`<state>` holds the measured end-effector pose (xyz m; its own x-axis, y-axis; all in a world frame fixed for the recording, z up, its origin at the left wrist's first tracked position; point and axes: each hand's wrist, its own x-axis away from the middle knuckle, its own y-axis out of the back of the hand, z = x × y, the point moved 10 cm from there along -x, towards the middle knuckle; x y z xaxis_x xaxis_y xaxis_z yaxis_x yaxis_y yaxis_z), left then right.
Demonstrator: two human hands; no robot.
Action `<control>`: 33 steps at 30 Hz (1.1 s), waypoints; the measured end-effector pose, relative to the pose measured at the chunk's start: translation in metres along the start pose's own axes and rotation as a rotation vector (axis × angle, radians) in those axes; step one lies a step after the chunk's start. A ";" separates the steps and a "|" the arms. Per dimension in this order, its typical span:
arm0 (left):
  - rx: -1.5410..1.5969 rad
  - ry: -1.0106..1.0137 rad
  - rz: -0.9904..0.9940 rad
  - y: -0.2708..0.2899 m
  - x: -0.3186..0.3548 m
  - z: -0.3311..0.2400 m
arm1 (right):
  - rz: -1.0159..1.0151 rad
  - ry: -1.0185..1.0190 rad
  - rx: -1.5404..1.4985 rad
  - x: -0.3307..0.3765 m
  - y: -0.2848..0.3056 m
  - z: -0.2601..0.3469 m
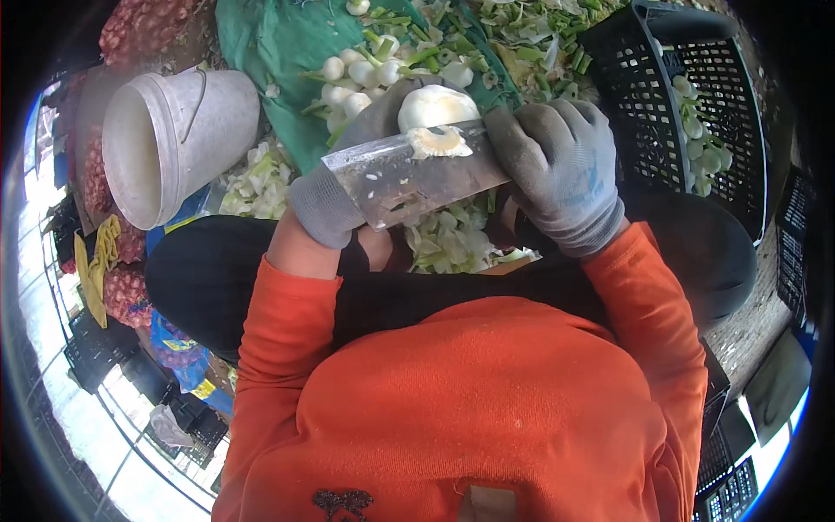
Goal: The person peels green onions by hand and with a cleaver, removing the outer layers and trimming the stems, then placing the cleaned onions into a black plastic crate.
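Observation:
A wide-bladed cleaver (409, 184) lies flat across the middle of the view, its handle wrapped in the closed fingers of my right hand (557, 161). Just beyond the blade is a peeled white onion (435, 106), gripped by my left hand (376, 120), which the blade partly hides. A thin pale slice with a brownish rim (439, 142) rests against the blade, touching the onion. Grey work gloves cover both hands. Several white onions with green stem stubs (352, 83) are heaped past my left hand on a green sheet (270, 52).
To the left a whitish bucket (217, 109) lies tipped over. A black plastic crate (639, 113) holding some onions stands at the right. Peelings (448, 239) litter the ground between my legs, and green trimmings (531, 35) lie farther off. Red net sacks (130, 291) line the left side.

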<state>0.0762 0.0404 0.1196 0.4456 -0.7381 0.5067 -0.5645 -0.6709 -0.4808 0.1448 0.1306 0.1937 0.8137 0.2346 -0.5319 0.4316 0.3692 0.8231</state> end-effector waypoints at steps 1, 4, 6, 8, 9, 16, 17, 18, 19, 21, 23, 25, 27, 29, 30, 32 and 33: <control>-0.169 -0.061 0.006 -0.002 0.001 -0.007 | -0.026 -0.011 0.040 0.001 0.000 -0.003; -0.676 -0.251 0.035 -0.016 0.006 -0.027 | -0.059 -0.017 0.110 0.003 -0.004 -0.019; -1.016 -0.390 0.056 -0.031 0.011 -0.039 | -0.016 -0.082 0.269 0.008 -0.017 -0.048; -0.746 -0.265 0.002 -0.029 0.012 -0.034 | 0.100 -0.388 0.291 0.024 -0.030 -0.113; -0.483 -0.146 -0.080 -0.017 0.013 -0.030 | 0.017 -0.421 0.248 0.016 -0.018 -0.122; -0.920 -0.123 -0.605 0.143 -0.005 -0.027 | -0.064 -1.097 -0.642 0.044 0.007 -0.128; -1.038 -0.080 -0.732 0.169 -0.003 -0.028 | 0.002 -1.361 -0.859 0.055 0.008 -0.125; -1.043 -0.094 -0.730 0.185 -0.009 -0.024 | -0.035 -1.387 -0.894 0.054 0.024 -0.125; -1.177 -0.049 -0.792 0.204 -0.010 -0.022 | -0.070 -1.416 -0.930 0.057 0.034 -0.125; -1.314 -0.015 -0.829 0.201 -0.031 -0.029 | -0.246 -1.358 -0.850 0.061 0.052 -0.136; -1.580 -0.005 -0.885 0.182 -0.053 -0.043 | -0.411 -1.299 -0.764 0.069 0.071 -0.148; -1.603 -0.074 -0.848 0.150 -0.086 -0.062 | -0.425 -1.378 -0.846 0.083 0.071 -0.155; -1.618 -0.215 -0.707 0.125 -0.137 -0.073 | -0.403 -1.435 -0.901 0.079 0.071 -0.159; -1.425 -0.277 -0.621 0.103 -0.191 -0.075 | -0.376 -1.502 -0.942 0.077 0.061 -0.159; -1.458 -0.277 -0.574 0.091 -0.222 -0.074 | -0.409 -1.527 -0.921 0.075 0.061 -0.160; -1.493 -0.269 -0.529 0.078 -0.272 -0.071 | -0.438 -1.555 -0.903 0.073 0.055 -0.163; -1.535 -0.175 -0.578 0.080 -0.295 -0.064 | -0.459 -1.588 -0.916 0.077 0.050 -0.165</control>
<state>-0.1450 0.2092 -0.0220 0.8361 -0.5014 0.2225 -0.3758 -0.2283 0.8981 0.1648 0.3153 0.1612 0.4985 -0.7454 0.4425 0.8129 0.5793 0.0601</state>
